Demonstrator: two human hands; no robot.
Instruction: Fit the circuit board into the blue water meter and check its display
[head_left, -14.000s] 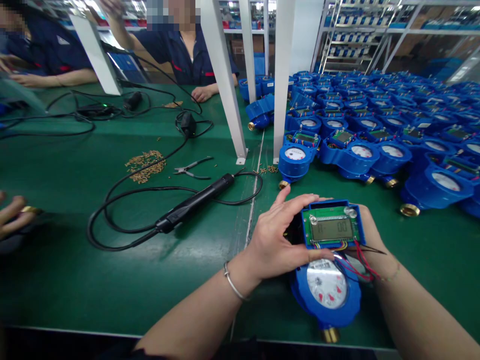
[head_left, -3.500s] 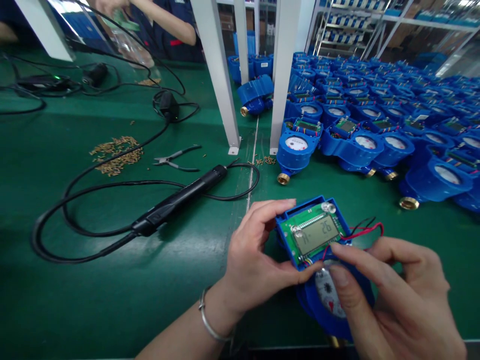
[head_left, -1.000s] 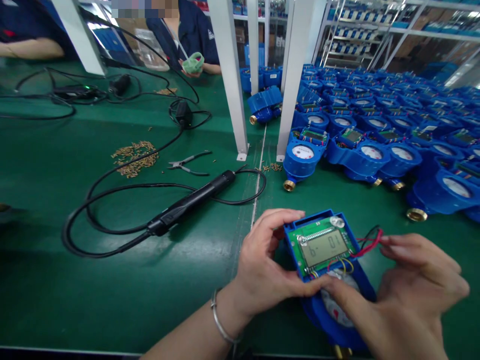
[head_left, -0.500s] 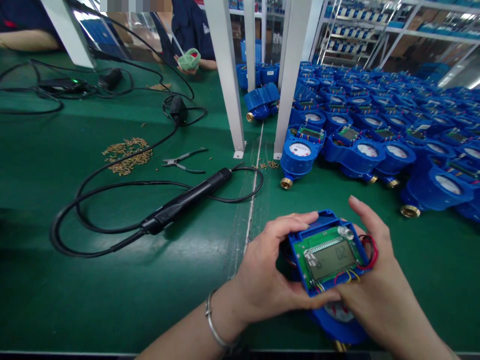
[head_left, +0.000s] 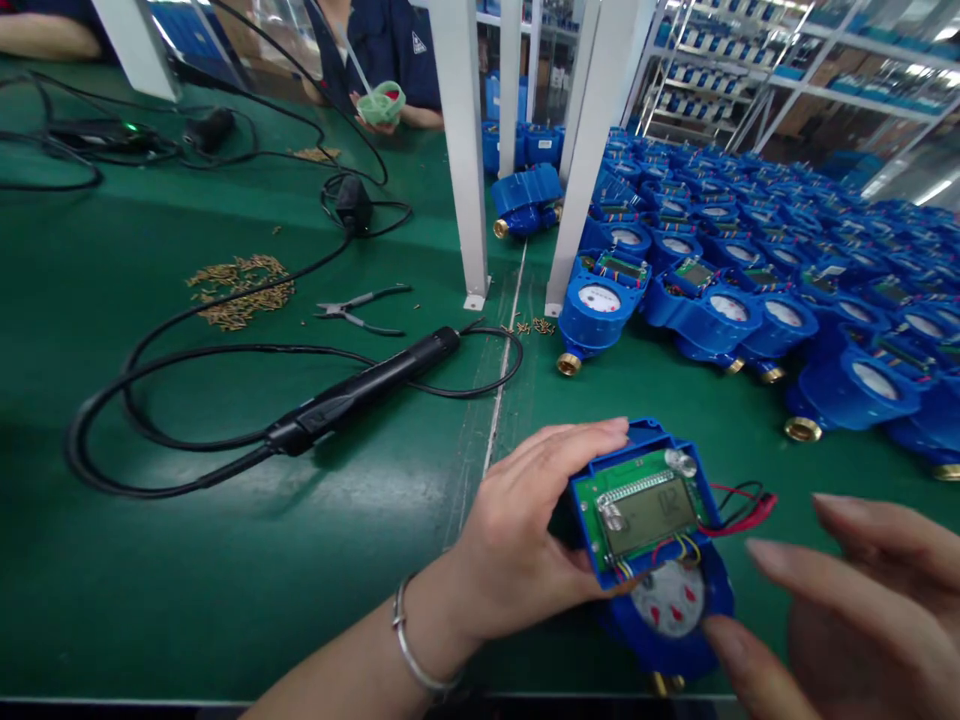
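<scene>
My left hand [head_left: 525,530] grips the upper housing of a blue water meter [head_left: 664,655] near the table's front edge. Inside its open box sits a green circuit board with a grey display [head_left: 649,515], and yellow and red wires run along the lower side. A loose red and black wire pair [head_left: 746,508] sticks out to the right. Below the box, a round dial with red pointers shows. My right hand [head_left: 862,600] is apart from the box, fingers spread and slightly blurred, its thumb close to the dial's right rim.
A black electric screwdriver [head_left: 367,390] with its cable lies left of centre. Beyond it are pliers [head_left: 361,310] and a pile of small screws [head_left: 241,290]. White posts [head_left: 461,150] stand mid-table. Many blue meters [head_left: 712,240] fill the right side. A co-worker holds a green bowl [head_left: 381,103].
My right hand has let go of the meter's box and moved right, uncovering the dial and the red and black wires. My left hand keeps its hold.
</scene>
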